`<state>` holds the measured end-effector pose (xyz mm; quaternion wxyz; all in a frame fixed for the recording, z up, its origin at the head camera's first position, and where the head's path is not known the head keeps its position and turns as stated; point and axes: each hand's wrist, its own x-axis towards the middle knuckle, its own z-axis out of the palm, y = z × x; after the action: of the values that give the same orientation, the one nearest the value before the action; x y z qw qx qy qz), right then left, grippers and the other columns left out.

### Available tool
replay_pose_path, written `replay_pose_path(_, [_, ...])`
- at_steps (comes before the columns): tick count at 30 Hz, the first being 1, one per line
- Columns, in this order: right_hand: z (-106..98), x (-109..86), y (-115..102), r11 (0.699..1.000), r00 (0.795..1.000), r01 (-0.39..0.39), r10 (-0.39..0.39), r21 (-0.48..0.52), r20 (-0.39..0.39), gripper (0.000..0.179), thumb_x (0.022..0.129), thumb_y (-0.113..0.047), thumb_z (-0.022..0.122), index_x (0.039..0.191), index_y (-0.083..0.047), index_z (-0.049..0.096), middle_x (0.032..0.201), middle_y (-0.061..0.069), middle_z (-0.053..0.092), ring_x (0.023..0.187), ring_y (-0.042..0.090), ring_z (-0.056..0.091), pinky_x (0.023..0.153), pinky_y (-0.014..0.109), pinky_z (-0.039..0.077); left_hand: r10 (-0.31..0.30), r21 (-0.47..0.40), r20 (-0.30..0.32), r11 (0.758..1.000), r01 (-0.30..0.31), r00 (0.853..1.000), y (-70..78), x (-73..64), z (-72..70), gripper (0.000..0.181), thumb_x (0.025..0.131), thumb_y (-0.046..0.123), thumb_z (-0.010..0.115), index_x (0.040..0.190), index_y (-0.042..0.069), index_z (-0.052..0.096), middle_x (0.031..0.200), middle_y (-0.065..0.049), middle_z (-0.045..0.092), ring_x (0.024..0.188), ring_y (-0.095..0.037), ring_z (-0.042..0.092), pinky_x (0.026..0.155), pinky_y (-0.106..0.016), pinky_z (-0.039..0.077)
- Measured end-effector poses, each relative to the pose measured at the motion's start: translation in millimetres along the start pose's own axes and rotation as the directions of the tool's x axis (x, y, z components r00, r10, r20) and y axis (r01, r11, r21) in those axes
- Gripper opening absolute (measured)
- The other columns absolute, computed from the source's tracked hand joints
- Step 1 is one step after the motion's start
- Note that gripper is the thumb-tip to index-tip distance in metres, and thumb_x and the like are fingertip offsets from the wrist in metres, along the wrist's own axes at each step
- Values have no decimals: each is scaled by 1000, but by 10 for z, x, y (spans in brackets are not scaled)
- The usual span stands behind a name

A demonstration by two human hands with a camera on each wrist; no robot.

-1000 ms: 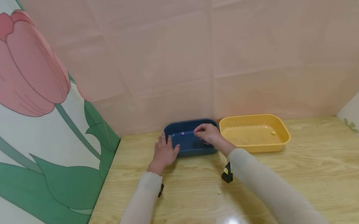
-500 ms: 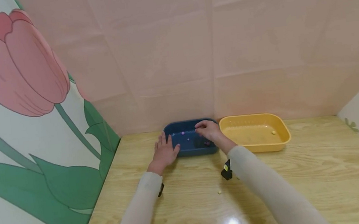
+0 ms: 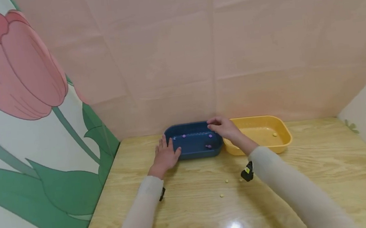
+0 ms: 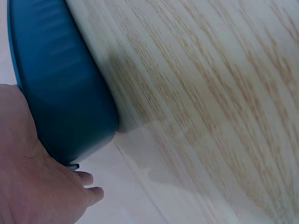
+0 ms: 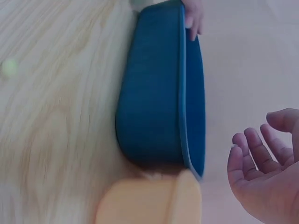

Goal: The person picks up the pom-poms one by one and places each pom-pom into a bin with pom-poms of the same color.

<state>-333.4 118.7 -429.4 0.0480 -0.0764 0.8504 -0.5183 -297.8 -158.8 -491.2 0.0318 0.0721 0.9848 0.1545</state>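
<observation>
My left hand [image 3: 166, 156] rests on the left end of the blue tray [image 3: 192, 155], fingers spread and fairly straight. In the left wrist view that hand [image 4: 37, 182] lies against the tray's rim. Several small purple beads [image 3: 210, 136] sit on the tray's floor, apart from a pair near its front right. Above the place where the blue tray meets the yellow tray [image 3: 258, 150] hovers my right hand [image 3: 227, 128]. The right wrist view shows its fingers [image 5: 261, 158] loosely bent, thumb apart, with nothing between them. One pale yellow bead [image 3: 274, 134] lies in the yellow tray.
A few pale yellow beads [image 3: 226, 181] lie loose on the wooden table [image 3: 188, 218] before the trays. Behind stands a pinkish cloth-covered wall [image 3: 163, 56]. A wall with a painted tulip [image 3: 18, 65] borders the left side.
My right hand has moved right, out from over the blue tray, and its fingertips have parted. More purple beads show in the tray, some in new spots. The left hand stays put.
</observation>
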Motion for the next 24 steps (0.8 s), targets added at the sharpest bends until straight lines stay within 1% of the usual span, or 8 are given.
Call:
replay_pose_path(2, [-82, -36, 18, 1000, 1000, -5, 5, 2, 2, 31, 102, -24, 62, 128, -8, 65, 133, 16, 62, 123, 34, 55, 106, 50, 44, 3, 10, 1, 1000, -3, 1000, -16, 1, 1, 73, 109, 51, 32, 162, 4, 16, 169, -21, -6, 155, -40, -1, 124, -56, 8])
replay_pose_path(5, [-189, -90, 46, 1000, 1000, 3, -3, -27, 1, 33, 102, -28, 62, 130, -9, 64, 134, 15, 62, 125, 35, 54, 107, 52, 44, 2, 10, 3, 1000, -2, 1000, -26, 0, -11, 72, 109, 51, 31, 162, 5, 16, 169, -21, -6, 155, -40, -1, 124, -55, 7])
replay_pose_path(9, [-299, -184, 76, 994, 999, 52, -53, -98, -6, 39, 102, -32, 62, 132, -8, 63, 133, 15, 64, 126, 35, 56, 107, 52, 44, 0, -1, 6, 1000, 0, 1000, -21, -7, -28, 73, 109, 52, 31, 162, 5, 16, 169, -20, -7, 155, -40, -1, 124, -55, 6])
replay_pose_path(12, [-366, -269, 99, 987, 996, 88, -90, -137, -8, 41, 102, -33, 62, 134, -8, 63, 133, 16, 65, 126, 36, 57, 106, 53, 45, 5, 9, 6, 1000, -5, 1000, -19, -14, -23, 72, 109, 51, 31, 162, 5, 16, 169, -21, -6, 155, -40, 0, 124, -55, 7])
replay_pose_path(17, [-482, -417, 149, 967, 993, 107, -116, -231, -23, 48, 103, -42, 59, 137, -9, 61, 134, 16, 63, 128, 38, 55, 106, 56, 44, 16, 2, -1, 1000, -16, 1000, -26, -17, 3, 72, 109, 49, 33, 162, 3, 17, 168, -22, -5, 155, -42, 2, 124, -57, 8])
replay_pose_path(20, [-559, -496, 193, 954, 989, 131, -146, -271, -36, 51, 103, -43, 58, 139, -7, 59, 135, 17, 63, 128, 40, 54, 106, 57, 43, 12, -4, -1, 1000, -12, 1000, -24, -22, 7, 73, 109, 51, 32, 162, 4, 17, 169, -21, -6, 155, -41, 1, 124, -56, 8])
replay_pose_path(24, [-665, -594, 260, 938, 980, 167, -192, -304, -55, 49, 104, -37, 58, 141, -4, 57, 136, 20, 62, 127, 42, 56, 105, 58, 45, 14, -24, 3, 1000, -14, 1000, -20, -24, 11, 72, 109, 50, 33, 162, 4, 17, 169, -20, -7, 155, -41, 0, 124, -56, 7])
